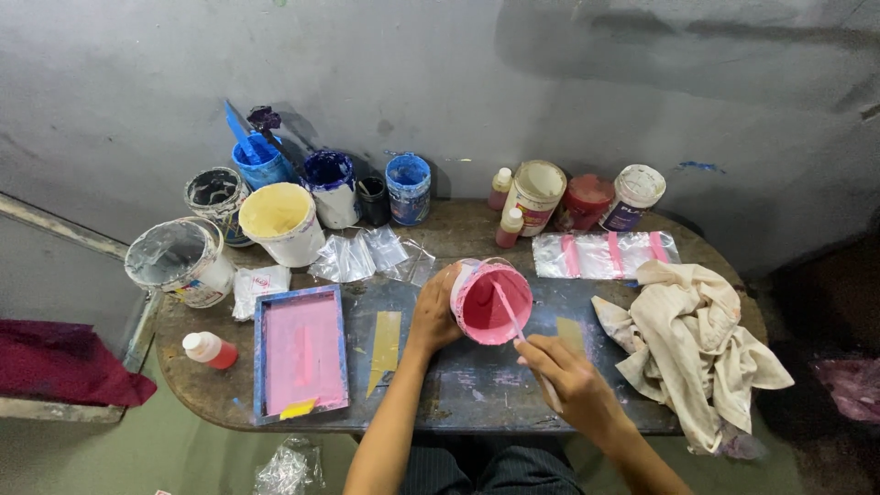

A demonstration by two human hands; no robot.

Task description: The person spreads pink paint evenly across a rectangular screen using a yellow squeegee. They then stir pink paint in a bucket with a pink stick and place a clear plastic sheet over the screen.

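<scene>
My left hand grips the side of a small tub of pink paint, tilted toward me on the worn table. My right hand holds a thin stick whose pink-coated end dips into the tub. A pink screen frame with a blue border lies flat to the left of my left arm.
Paint pots stand along the back: white, yellow, blue, dark red. A small red bottle lies at the left edge. Clear plastic sheets and a crumpled cream rag rest on the table.
</scene>
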